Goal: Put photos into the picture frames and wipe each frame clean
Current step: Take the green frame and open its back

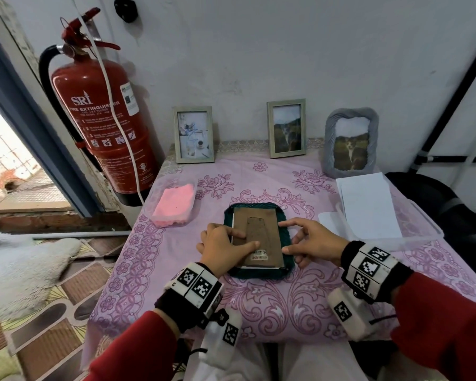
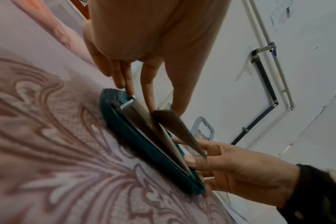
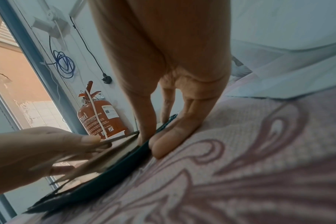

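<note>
A teal fabric-rimmed picture frame (image 1: 259, 274) lies face down on the pink patterned tablecloth (image 1: 259, 306). Its brown backing board (image 1: 270, 229) with a fold-out stand is uppermost. My left hand (image 1: 220, 248) pinches the stand at the board's left side, thumb on top. In the left wrist view the backing board (image 2: 150, 125) and stand tilt up off the teal frame (image 2: 144, 145) on that side. My right hand (image 1: 311, 240) presses its straight fingers on the frame's right edge, index near the upper corner, thumb lower down. A white sheet edge shows under the board's near end.
A pink cloth (image 1: 173, 206) lies in a clear tray at the left. Two grey-green frames (image 1: 194, 134) (image 1: 286, 127) and a grey ruffled frame (image 1: 351, 141) stand with photos along the wall. White sheets (image 1: 368, 204) lie in a clear box at the right. A fire extinguisher (image 1: 102, 111) hangs left of the table.
</note>
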